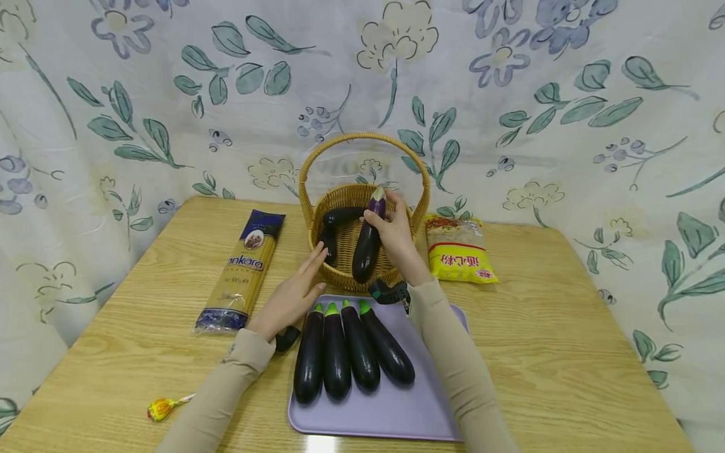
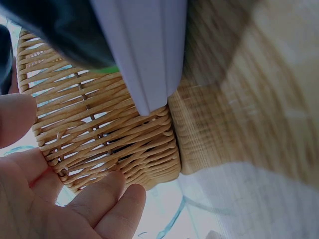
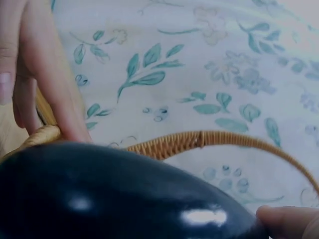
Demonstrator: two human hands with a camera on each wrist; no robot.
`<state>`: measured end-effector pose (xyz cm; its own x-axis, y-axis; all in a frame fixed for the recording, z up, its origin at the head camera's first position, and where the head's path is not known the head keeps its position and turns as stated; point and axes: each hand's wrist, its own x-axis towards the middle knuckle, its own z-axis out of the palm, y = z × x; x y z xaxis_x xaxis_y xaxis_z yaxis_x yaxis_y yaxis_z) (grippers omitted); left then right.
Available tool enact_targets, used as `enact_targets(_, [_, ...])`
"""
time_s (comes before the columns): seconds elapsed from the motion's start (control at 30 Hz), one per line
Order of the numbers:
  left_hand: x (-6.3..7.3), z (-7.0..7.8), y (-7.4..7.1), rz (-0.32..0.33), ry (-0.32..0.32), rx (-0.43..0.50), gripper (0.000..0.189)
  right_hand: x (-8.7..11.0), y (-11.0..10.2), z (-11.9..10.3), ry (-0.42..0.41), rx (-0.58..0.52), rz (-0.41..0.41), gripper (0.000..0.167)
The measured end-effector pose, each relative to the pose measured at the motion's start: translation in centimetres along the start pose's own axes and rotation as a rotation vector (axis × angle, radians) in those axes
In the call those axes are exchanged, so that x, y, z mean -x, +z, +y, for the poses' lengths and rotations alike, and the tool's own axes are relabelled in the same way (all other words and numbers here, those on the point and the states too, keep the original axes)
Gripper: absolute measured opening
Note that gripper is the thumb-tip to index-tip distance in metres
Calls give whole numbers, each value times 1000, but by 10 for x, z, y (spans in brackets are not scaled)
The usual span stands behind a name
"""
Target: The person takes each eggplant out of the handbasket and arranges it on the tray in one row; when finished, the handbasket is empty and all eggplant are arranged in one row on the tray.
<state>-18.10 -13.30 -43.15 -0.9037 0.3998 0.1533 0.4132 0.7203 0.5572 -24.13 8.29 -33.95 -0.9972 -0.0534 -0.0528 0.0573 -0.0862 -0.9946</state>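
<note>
My right hand [image 1: 398, 234] grips an eggplant [image 1: 368, 251] near its pale stem end, holding it tilted over the wicker basket [image 1: 340, 277]. In the right wrist view the dark, glossy eggplant [image 3: 124, 194] fills the lower part, with a fingertip at its right end. My left hand [image 1: 290, 303] touches the basket's front-left rim with fingers extended. The left wrist view has the fingers [image 2: 99, 199] against the woven wall [image 2: 109, 124]. Inside the basket lie two more eggplants, one across the back [image 1: 343, 216] and one at the left [image 1: 330, 244].
A lilac tray [image 1: 436, 409] in front of the basket carries several eggplants [image 1: 338, 358] side by side. Left lies a spaghetti pack [image 1: 240, 270], right a yellow food bag [image 1: 460, 250]. A lollipop [image 1: 162, 409] is at the front left. The basket's tall handle [image 1: 365, 136] arches above.
</note>
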Motion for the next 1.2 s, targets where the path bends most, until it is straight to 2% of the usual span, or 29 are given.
enact_targets(0.27, [0, 0, 0, 11, 8, 0, 67, 19, -2, -3, -89, 134, -36, 69])
enact_targets(0.57, [-1, 0, 0, 8, 11, 9, 67, 34, -2, -4, -90, 181, -90, 71])
enact_targets(0.97, [2, -1, -2, -3, 7, 14, 70, 52, -18, 8, -117, 215, -175, 71])
enact_targets(1.2, [0, -2, -1, -6, 18, 17, 70, 61, -28, 9, -71, 234, -170, 70])
